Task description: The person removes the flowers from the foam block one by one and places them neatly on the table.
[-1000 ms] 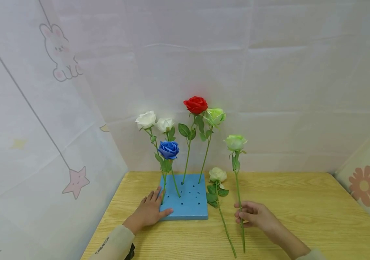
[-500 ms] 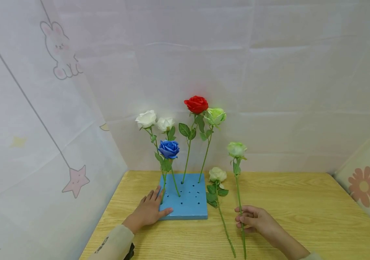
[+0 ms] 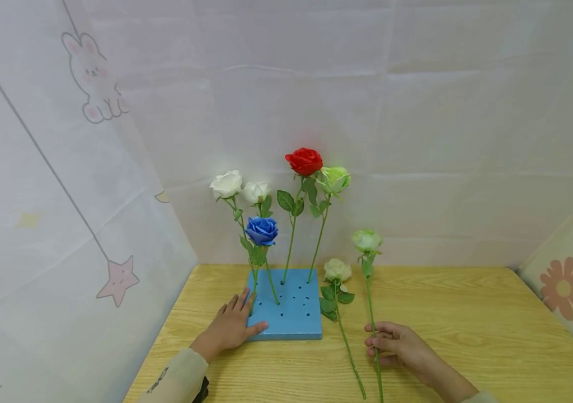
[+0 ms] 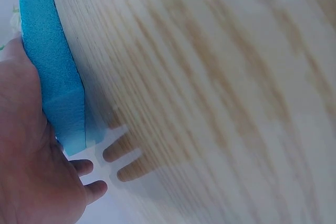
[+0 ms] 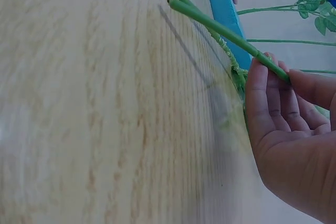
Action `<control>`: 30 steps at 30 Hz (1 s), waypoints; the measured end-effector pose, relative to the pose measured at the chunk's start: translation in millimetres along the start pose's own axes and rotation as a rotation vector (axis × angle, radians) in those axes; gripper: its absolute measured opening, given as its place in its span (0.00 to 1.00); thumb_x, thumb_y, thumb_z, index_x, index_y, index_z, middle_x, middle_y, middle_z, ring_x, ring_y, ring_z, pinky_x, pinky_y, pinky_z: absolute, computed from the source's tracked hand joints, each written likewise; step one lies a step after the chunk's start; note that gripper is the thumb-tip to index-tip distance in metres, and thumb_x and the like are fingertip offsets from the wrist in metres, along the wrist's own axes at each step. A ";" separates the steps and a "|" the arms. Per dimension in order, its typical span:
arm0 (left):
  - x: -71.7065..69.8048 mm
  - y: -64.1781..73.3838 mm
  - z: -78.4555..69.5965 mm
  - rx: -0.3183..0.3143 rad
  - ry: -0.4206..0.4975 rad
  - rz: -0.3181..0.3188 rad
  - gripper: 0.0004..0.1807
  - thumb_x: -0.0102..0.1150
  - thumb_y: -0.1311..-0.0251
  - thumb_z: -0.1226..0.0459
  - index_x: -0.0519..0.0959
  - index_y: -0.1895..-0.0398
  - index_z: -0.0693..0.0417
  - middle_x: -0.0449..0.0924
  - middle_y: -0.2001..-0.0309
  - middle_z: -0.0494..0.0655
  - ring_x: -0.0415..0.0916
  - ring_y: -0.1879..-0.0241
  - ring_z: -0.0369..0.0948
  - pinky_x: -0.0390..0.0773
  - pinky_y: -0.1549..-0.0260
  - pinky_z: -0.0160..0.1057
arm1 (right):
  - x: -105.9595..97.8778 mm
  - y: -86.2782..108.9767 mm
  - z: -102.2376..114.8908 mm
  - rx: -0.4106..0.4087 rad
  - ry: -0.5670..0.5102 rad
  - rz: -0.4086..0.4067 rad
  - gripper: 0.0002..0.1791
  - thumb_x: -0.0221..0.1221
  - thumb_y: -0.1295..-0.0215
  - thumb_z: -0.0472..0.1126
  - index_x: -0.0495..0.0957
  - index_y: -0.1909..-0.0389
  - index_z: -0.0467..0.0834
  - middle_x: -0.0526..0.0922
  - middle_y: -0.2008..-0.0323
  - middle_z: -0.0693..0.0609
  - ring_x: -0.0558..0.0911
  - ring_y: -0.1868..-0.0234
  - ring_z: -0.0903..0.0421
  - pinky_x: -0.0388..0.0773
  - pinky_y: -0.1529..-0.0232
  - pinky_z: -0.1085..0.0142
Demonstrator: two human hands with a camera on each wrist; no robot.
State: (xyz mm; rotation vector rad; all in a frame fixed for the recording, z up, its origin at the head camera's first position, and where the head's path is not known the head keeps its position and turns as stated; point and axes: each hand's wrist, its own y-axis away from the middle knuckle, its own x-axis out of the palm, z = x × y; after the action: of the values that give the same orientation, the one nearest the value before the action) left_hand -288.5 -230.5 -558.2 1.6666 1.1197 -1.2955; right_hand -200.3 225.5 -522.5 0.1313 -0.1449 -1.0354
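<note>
1. Thumb and fingers of my right hand (image 3: 399, 347) pinch the stem of a pale green rose (image 3: 367, 242), which I hold to the right of the blue block (image 3: 294, 327), bloom upward.
2. My left hand (image 3: 228, 327) grasps nothing; its fingers spread over the block's left edge, thumb at the near side.
3. To do this well, I'd pinch just firmly enough that the stem doesn't roll, and press my left palm evenly so the block can't slide.
4. Between block and held rose, a cream rose (image 3: 337, 271) lies on the desk (image 3: 468, 313), so I should mind its leaves.
5. Standing in the block are a white rose (image 3: 226, 184), a smaller white one (image 3: 257, 192), a blue rose (image 3: 262, 231), a red rose (image 3: 304, 162) and a bright green rose (image 3: 334, 180).
6. My right wrist view shows the held stem's lower tip, which the head view crops; the left shows the block's grainy side wall. Only the head view shows the red bloom.
</note>
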 end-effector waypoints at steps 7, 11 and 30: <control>-6.2 2.9 -4.8 0.005 0.016 0.007 0.58 0.38 0.37 0.24 0.50 0.18 0.57 0.37 0.18 0.55 0.46 0.23 0.64 0.54 0.32 0.70 | -3.1 0.4 -3.0 0.011 -0.046 0.032 0.34 0.56 0.23 0.40 0.56 0.29 0.23 0.82 0.48 0.43 0.84 0.50 0.51 0.83 0.54 0.62; -10.8 5.3 -8.3 0.016 0.020 0.006 0.57 0.39 0.36 0.26 0.52 0.19 0.60 0.40 0.18 0.58 0.48 0.24 0.65 0.55 0.33 0.71 | -3.1 1.0 -3.3 0.004 -0.055 0.056 0.33 0.54 0.22 0.40 0.55 0.29 0.23 0.83 0.49 0.44 0.84 0.50 0.51 0.83 0.51 0.59; -11.1 5.7 -9.2 0.010 0.027 0.004 0.55 0.41 0.35 0.27 0.53 0.19 0.59 0.39 0.18 0.56 0.47 0.23 0.64 0.55 0.33 0.70 | -8.6 -6.7 -17.6 0.078 -0.126 0.034 0.37 0.57 0.24 0.41 0.53 0.27 0.23 0.83 0.50 0.46 0.85 0.55 0.56 0.84 0.55 0.62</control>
State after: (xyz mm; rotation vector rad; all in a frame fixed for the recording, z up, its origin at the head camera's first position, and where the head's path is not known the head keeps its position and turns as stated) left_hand -281.4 -226.3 -545.1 1.6970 1.1274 -1.2817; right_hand -207.1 230.3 -541.5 0.1340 -0.3013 -1.0050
